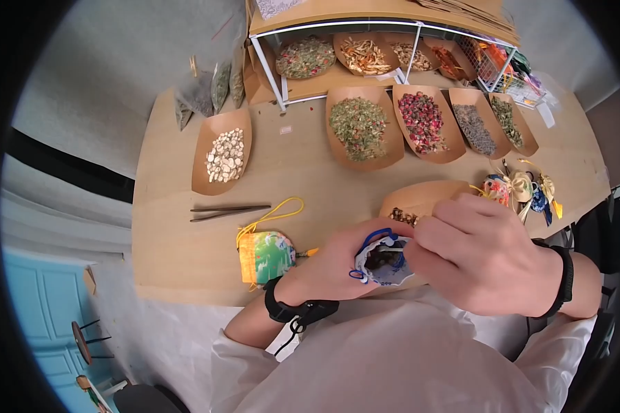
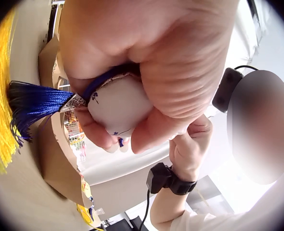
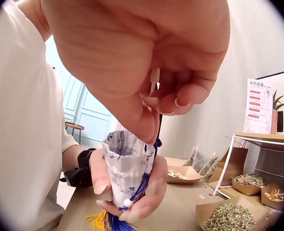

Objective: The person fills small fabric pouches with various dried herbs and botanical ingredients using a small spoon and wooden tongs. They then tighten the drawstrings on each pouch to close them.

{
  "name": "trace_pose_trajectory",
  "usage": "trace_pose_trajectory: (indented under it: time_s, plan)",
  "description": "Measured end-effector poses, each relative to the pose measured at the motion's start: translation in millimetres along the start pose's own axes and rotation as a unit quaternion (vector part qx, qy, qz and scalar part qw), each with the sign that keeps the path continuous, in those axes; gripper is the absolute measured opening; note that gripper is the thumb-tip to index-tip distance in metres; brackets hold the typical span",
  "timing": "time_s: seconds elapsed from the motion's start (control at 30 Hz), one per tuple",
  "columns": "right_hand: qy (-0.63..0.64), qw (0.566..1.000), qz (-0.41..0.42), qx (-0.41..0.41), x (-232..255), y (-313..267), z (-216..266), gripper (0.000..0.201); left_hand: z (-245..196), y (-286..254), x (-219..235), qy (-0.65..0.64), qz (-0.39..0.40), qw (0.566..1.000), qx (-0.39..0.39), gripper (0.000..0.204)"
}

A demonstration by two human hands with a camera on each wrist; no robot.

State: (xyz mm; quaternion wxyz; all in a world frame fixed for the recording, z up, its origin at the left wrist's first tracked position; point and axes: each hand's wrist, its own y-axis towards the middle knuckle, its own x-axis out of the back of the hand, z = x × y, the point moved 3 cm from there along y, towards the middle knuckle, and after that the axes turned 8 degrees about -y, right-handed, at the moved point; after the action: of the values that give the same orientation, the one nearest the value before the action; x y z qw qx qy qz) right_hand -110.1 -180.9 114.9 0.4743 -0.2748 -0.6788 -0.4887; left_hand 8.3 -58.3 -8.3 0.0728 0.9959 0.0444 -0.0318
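Observation:
My left hand (image 1: 331,258) grips a white drawstring pouch with blue print (image 3: 125,178), its mouth upward and gaping. Dark bits lie inside it. A blue cord runs round the mouth, and a blue tassel (image 2: 43,103) hangs below. Right above the mouth is my right hand (image 1: 479,255), whose thumb and fingers pinch a thin pale stick-like tool (image 3: 155,79); its lower end is hidden by the fingers and pouch. Just beyond the hands, a paper tray (image 1: 430,195) with brown pieces is partly covered by the right hand.
A green and yellow pouch (image 1: 269,255) and dark tweezers (image 1: 231,212) lie left of the hands. Paper trays of white slices (image 1: 225,155), green herbs (image 1: 358,127) and rosebuds (image 1: 422,122) stand farther back, before a white-framed shelf (image 1: 282,69). Finished-looking sachets (image 1: 523,189) lie at right.

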Motion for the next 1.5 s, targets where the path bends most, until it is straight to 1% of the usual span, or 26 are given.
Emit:
trace_pose_trajectory:
  time_s: [0.07,0.17,0.23,0.27,0.33,0.43,0.5,0.57,0.6,0.67,0.73,0.77,0.83,0.87,0.9,0.97,1.0,1.07,1.13,1.17,1.2,1.23,1.33,1.4,1.43,1.5]
  plan:
    - [0.0,1.0,-0.007,0.011,2,1,0,0.03,1,0,-2,-0.005,-0.004,1.0,-0.013,0.056]
    - [-0.026,1.0,0.002,-0.008,18,3,-3,0.027,2,2,-3,-0.027,-0.013,0.999,-0.037,0.057]
    - [-0.007,0.999,0.029,-0.025,18,4,-5,0.027,1,1,-3,-0.04,-0.018,0.998,-0.048,0.057]
    - [-0.008,0.999,0.028,-0.026,11,2,-5,0.027,0,0,-2,-0.032,-0.016,0.999,-0.032,0.057]
    - [0.008,1.0,0.023,-0.001,-5,1,-4,0.026,1,1,-1,-0.022,-0.011,1.0,-0.017,0.057]
    - [-0.008,1.0,-0.003,-0.026,13,3,-9,0.025,3,2,1,-0.015,-0.008,0.999,-0.048,0.06]
    - [0.007,1.0,0.0,-0.026,13,5,-10,0.024,5,1,1,-0.051,-0.009,0.997,-0.052,0.064]
    - [0.016,0.999,-0.001,-0.033,11,5,-10,0.024,3,1,0,-0.045,-0.009,0.997,-0.066,0.065]
    - [0.017,0.999,0.013,-0.027,5,5,-9,0.024,1,1,-1,-0.04,-0.012,0.996,-0.082,0.066]
    - [0.016,0.999,0.029,-0.024,4,2,-13,0.024,2,0,-1,-0.025,-0.014,0.996,-0.081,0.067]
    - [0.014,0.999,-0.038,-0.018,13,1,-20,0.019,2,0,0,-0.012,-0.022,0.997,-0.078,0.068]
    - [0.014,0.999,-0.038,-0.023,17,-2,-22,0.019,1,1,0,-0.003,-0.024,0.998,-0.065,0.071]
    - [0.061,0.993,-0.054,-0.091,32,-13,-30,0.013,4,1,2,0.004,-0.022,0.998,-0.051,0.073]
    - [0.08,0.988,-0.023,-0.127,44,-17,-34,0.008,8,1,3,-0.005,-0.026,0.999,-0.048,0.074]
    - [0.078,0.988,-0.023,-0.13,45,-26,-37,0.008,11,1,5,-0.015,-0.03,0.998,-0.044,0.075]
    - [0.067,0.971,-0.023,-0.227,42,-46,-49,0.008,6,1,6,-0.011,-0.031,0.999,-0.025,0.075]
    - [0.072,0.964,-0.005,-0.255,39,-57,-55,0.009,4,1,7,0.002,-0.041,0.999,-0.006,0.074]
    - [0.05,0.96,0.005,-0.274,23,-81,-68,0.01,6,3,8,0.013,-0.05,0.999,0.012,0.074]
    - [0.032,0.957,0.017,-0.289,10,-105,-77,0.01,9,2,11,0.064,-0.085,0.994,0.026,0.076]
    - [0.024,0.95,0.04,-0.309,3,-116,-82,0.01,11,1,12,0.064,-0.087,0.994,0.028,0.076]
    - [0.015,0.942,0.064,-0.329,-3,-126,-86,0.009,14,0,14,0.103,-0.088,0.99,0.037,0.074]
    - [0.018,0.942,0.065,-0.329,-7,-133,-87,0.009,17,0,15,0.142,-0.088,0.985,0.046,0.073]
    - [0.006,0.941,0.083,-0.328,-13,-142,-87,0.008,16,0,15,0.156,-0.088,0.982,0.055,0.072]
    - [-0.039,0.947,0.156,-0.278,-13,-140,-83,0.012,17,0,16,0.178,-0.085,0.978,0.067,0.071]
    - [-0.037,0.947,0.157,-0.279,-13,-139,-82,0.012,17,0,17,0.2,-0.082,0.973,0.076,0.07]
    - [-0.08,0.955,0.15,-0.242,-13,-134,-80,0.011,15,0,17,0.22,-0.076,0.968,0.089,0.069]
